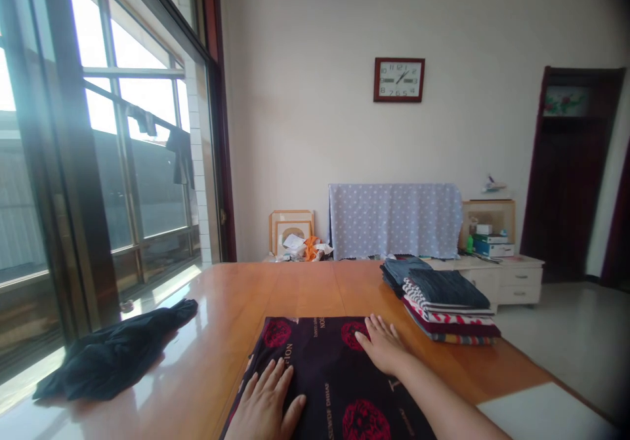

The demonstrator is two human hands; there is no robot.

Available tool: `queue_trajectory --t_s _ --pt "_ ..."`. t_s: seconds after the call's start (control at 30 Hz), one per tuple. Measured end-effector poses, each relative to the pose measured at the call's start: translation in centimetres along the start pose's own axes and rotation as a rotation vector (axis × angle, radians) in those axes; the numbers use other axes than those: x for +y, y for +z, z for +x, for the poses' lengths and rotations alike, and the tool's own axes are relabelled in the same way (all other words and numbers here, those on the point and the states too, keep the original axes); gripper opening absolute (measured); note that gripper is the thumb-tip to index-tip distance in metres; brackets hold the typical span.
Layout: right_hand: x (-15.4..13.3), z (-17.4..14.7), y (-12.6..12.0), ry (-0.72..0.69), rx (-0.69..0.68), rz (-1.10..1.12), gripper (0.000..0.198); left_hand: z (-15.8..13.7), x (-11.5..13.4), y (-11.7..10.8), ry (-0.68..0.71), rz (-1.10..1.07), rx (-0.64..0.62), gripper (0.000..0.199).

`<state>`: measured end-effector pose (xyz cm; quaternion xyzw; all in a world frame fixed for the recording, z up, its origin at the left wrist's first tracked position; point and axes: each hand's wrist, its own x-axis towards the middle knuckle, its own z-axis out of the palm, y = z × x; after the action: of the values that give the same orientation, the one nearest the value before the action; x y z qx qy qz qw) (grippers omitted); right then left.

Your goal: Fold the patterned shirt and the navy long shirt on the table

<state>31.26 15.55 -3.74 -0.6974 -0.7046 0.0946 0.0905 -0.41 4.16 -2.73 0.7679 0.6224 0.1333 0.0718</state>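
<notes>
"Cloth first: where was it?"

"Spread flat on the table, near middle, its near end cut off by the view. It was dark, with red round prints and pale lettering. At least 3 of those rounds showed: 2 towards the far edge and 1 nearer."

"And the hands?"

"Both were on it. The left hand lay at the left side, palm down, fingers open and a little apart, thumb out to the right. The right hand lay by the far right corner, fingers stretched out towards the far edge, thumb pointing left."

"Was either gripping anything?"

"No, both sets of fingers were open and simply rested on the fabric."

"What else was on the table?"

"To the left, well apart from the cloth, a crumpled dark garment by the window. To the right, beyond the right hand, a pile of folded clothes with dark denim on top and striped and red-patterned layers below."

"And farther off?"

"A pale blue cover with white spots, and a clock on the far wall."
</notes>
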Motion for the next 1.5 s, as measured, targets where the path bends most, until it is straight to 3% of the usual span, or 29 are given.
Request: queue_trajectory --t_s 0.17,0.4,0.5,0.57,0.67,0.73,1.0,1.17,1.27,1.4,1.5 --pt "0.7 -0.2 0.3 0.006 -0.028 -0.028 0.086 -0.2 0.4 -0.3 -0.004 -0.024 -0.011 0.072" --pt "-1.6 -1.8 -2.3 0.015 -0.029 -0.012 0.089 -0.5 0.3 0.2 0.04 -0.03 0.038 0.07" --pt "-3.9 -4.4 -3.1 -0.068 -0.051 0.016 0.087 -0.4 0.2 0.5 0.056 -0.005 0.035 0.071" --pt "-5.6 -7.0 -3.0 -0.229 -0.05 0.09 0.087 -0.3 0.1 0.6 0.065 0.012 0.038 0.071" --pt "-7.3 -11.3 -1.8 -0.369 -0.064 0.102 0.088 -0.3 0.1 0.8 0.074 0.025 0.045 0.071" --pt "-7.5 -13.2 -0.9 -0.39 -0.108 0.075 0.087 -0.3 0.0 0.8 0.077 0.03 0.046 0.071" --pt "-7.9 -15.3 -0.7 -0.33 -0.129 0.053 0.086 -0.7 0.2 0.5 0.095 0.052 0.04 0.071" --pt "-8.4 -19.0 -0.4 -0.415 -0.107 0.113 0.085 -0.5 0.1 0.5 0.107 0.091 0.021 0.071" --pt "-7.8 -20.1 -1.6 -0.415 -0.152 0.144 0.085 -0.2 0.4 -0.1 0.095 0.11 -0.012 0.069" --pt "-5.4 -20.0 -3.9 -0.277 -0.057 0.15 0.084 -0.6 2.7 -1.1 0.099 0.142 0.047 0.062" --pt "-3.2 -20.0 -3.7 -0.142 -0.003 0.104 0.085 -1.8 5.7 -0.9 0.2 0.107 0.093 0.06"
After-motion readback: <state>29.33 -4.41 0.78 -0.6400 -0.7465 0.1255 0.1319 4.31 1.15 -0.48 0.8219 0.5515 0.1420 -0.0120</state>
